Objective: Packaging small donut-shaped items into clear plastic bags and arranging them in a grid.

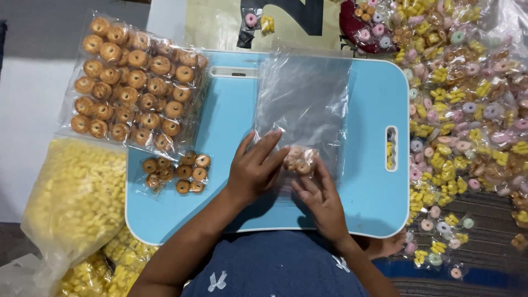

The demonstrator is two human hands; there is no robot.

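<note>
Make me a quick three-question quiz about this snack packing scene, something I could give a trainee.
1. True or false: the blue tray carries a loose cluster of round brown biscuits near its left edge.
2. What does the right hand pinch? A) a yellow puff B) a small clear packet of ring snacks C) a pink ring
3. Fill in: the left hand lies flat on a stack of clear ____.

Key:
1. True
2. B
3. plastic bags
</note>
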